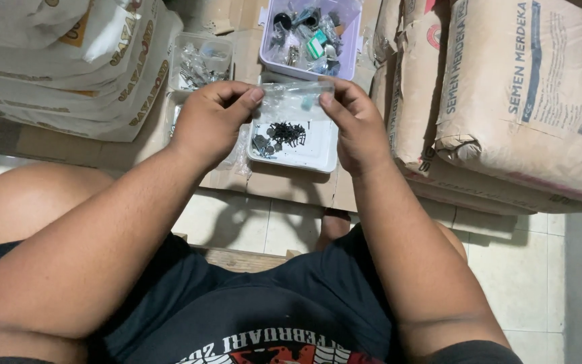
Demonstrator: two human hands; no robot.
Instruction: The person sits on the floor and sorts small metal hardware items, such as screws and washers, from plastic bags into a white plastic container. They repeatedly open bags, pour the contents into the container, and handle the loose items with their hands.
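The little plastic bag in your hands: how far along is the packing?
Done: some filled packets lie in the purple box and the clear tub. In hand: the left hand and right hand pinch the top of a clear bag; I cannot tell what it holds. Left: loose black screws remain on the white tray.

Pale tiled floor (520, 269), flattened cardboard (284, 185) laid on it, stacked brown sacks (506, 101) right, white sacks (69, 61) left
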